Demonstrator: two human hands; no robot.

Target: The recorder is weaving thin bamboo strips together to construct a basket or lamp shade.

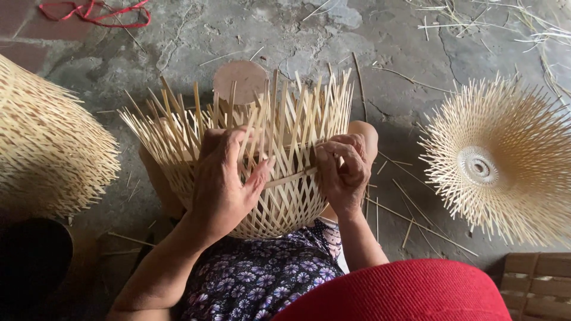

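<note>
Head view: half-woven bamboo basket, centre, on the lap. Left hand flat on its near wall, fingers loosely spread. Right hand pinching a horizontal strip. Finished basket on the floor, right.

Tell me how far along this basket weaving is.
Done: the lower body of the basket is woven in a tight lattice. In hand: the left hand steadies the wall while the right hand works a flat horizontal strip through the uprights. Left: the loose strip ends above that band stand unwoven, and the rim is unfinished.
</note>
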